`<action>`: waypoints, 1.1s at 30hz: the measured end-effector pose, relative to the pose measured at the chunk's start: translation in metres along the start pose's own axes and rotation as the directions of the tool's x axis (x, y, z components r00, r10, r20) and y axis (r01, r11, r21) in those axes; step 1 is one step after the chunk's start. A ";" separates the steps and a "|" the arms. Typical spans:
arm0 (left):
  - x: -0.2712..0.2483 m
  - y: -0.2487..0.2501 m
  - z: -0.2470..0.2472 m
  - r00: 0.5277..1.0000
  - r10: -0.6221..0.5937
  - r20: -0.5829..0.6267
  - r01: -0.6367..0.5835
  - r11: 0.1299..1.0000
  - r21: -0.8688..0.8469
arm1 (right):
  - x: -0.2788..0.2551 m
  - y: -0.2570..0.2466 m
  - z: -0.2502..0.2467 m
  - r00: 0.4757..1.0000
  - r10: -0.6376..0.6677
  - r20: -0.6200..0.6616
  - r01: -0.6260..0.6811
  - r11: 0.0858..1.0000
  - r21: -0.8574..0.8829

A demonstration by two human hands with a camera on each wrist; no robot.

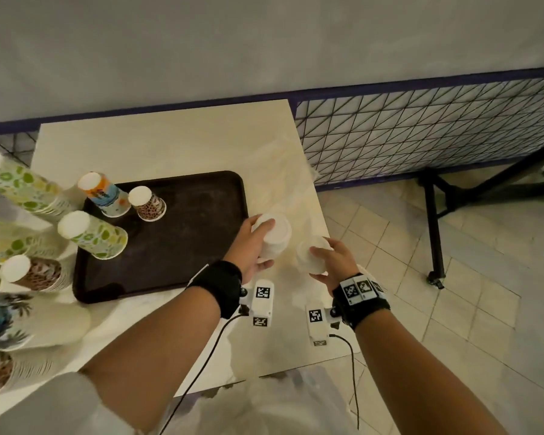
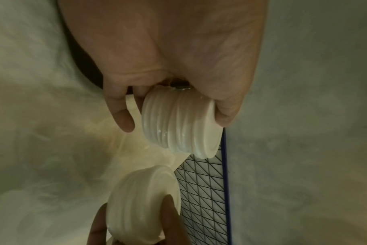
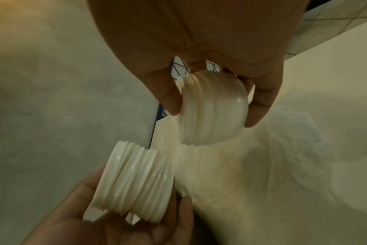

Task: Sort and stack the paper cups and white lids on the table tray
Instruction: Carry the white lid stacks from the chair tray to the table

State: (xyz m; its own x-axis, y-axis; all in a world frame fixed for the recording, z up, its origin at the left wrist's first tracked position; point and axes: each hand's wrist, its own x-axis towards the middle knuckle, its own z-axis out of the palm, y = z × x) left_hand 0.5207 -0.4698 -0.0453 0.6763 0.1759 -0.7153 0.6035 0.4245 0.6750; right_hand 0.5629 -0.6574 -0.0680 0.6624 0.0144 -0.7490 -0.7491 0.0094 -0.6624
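Observation:
My left hand [image 1: 258, 243] grips a stack of white lids [image 1: 275, 235] just right of the dark tray [image 1: 182, 265]; in the left wrist view the same lid stack [image 2: 178, 126] sits between thumb and fingers. My right hand [image 1: 330, 262] grips a second lid stack [image 1: 313, 255], also seen in the right wrist view as a lid stack [image 3: 214, 109], close beside the first. On the tray stand upside-down cup stacks: an orange-blue one [image 1: 106, 196], a leopard-print one [image 1: 148, 204] and a green-print one [image 1: 91, 235].
More cup stacks crowd the left edge: a tall green-print stack [image 1: 19, 186], a brown-print stack [image 1: 32, 273] and a palm-print one [image 1: 4, 318]. A clear plastic bag [image 1: 283, 171] lies on the table behind the hands. A wire-grid panel [image 1: 421, 127] stands right of the table.

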 end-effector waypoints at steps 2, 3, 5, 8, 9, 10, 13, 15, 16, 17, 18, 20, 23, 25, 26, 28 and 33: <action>0.021 0.003 0.008 0.999 0.033 -0.014 -0.032 0.999 0.036 | 0.013 0.000 -0.001 0.999 -0.035 -0.031 0.035 0.999 -0.009; 0.032 0.006 0.011 0.998 0.059 -0.024 -0.057 0.997 0.056 | 0.018 -0.002 -0.001 0.998 -0.052 -0.041 0.051 0.999 -0.015; 0.051 0.009 0.017 0.994 0.102 -0.042 -0.097 0.990 0.100 | 0.026 -0.003 0.000 0.997 -0.067 -0.039 0.066 0.997 -0.029; 0.068 0.010 0.021 0.992 0.112 -0.062 -0.098 0.977 0.191 | 0.042 0.004 0.001 0.997 -0.072 -0.027 0.068 0.989 -0.131; 0.073 0.009 0.022 0.992 0.112 -0.066 -0.094 0.970 0.224 | 0.051 0.009 -0.001 0.996 -0.088 -0.017 0.084 0.981 -0.174; 0.075 0.009 0.022 0.991 0.115 -0.068 -0.094 0.963 0.251 | 0.053 0.012 -0.001 0.994 -0.111 -0.002 0.107 0.969 -0.221; 0.080 0.002 0.019 0.989 0.123 -0.078 -0.096 0.952 0.290 | 0.037 0.009 0.004 0.985 -0.173 0.003 0.164 0.929 -0.331; 0.081 -0.003 0.017 0.990 0.119 -0.074 -0.090 0.945 0.313 | 0.034 0.016 0.001 0.982 -0.190 0.010 0.178 0.898 -0.403; 0.081 -0.005 0.015 0.991 0.114 -0.074 -0.084 0.941 0.328 | 0.034 0.020 0.000 0.981 -0.194 0.021 0.183 0.880 -0.438; 0.083 -0.008 0.013 0.991 0.110 -0.072 -0.079 0.937 0.341 | 0.036 0.026 -0.001 0.979 -0.202 0.018 0.187 0.862 -0.471; 0.082 -0.009 0.011 0.992 0.104 -0.070 -0.073 0.932 0.355 | 0.038 0.030 -0.001 0.975 -0.223 0.018 0.202 0.841 -0.501; 0.094 -0.002 0.021 0.991 0.106 -0.077 -0.064 0.906 0.418 | 0.049 0.021 -0.002 0.976 -0.217 0.034 0.200 0.817 -0.540; 0.088 0.001 0.023 0.984 0.163 -0.071 -0.106 0.858 0.502 | 0.040 0.017 -0.002 0.968 -0.248 0.037 0.217 0.752 -0.622; 0.089 0.003 0.028 0.978 0.204 -0.045 -0.139 0.799 0.585 | 0.041 0.019 -0.002 0.960 -0.280 0.021 0.223 0.715 -0.662; 0.088 0.005 0.031 0.977 0.210 -0.030 -0.146 0.768 0.623 | 0.042 0.020 -0.001 0.956 -0.292 0.021 0.225 0.689 -0.689; 0.088 0.006 0.036 0.978 0.209 -0.012 -0.147 0.724 0.674 | 0.041 0.021 0.002 0.953 -0.301 0.025 0.221 0.640 -0.736; 0.089 0.010 0.035 0.964 0.265 -0.029 -0.170 0.695 0.699 | 0.042 0.022 0.001 0.956 -0.294 0.017 0.217 0.664 -0.716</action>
State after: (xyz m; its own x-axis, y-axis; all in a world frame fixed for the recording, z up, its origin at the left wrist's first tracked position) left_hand 0.6016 -0.4813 -0.0964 0.7995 0.3079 -0.5157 0.5995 -0.3559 0.7169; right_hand 0.5742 -0.6558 -0.1146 0.8530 0.0285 -0.5211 -0.3516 -0.7066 -0.6141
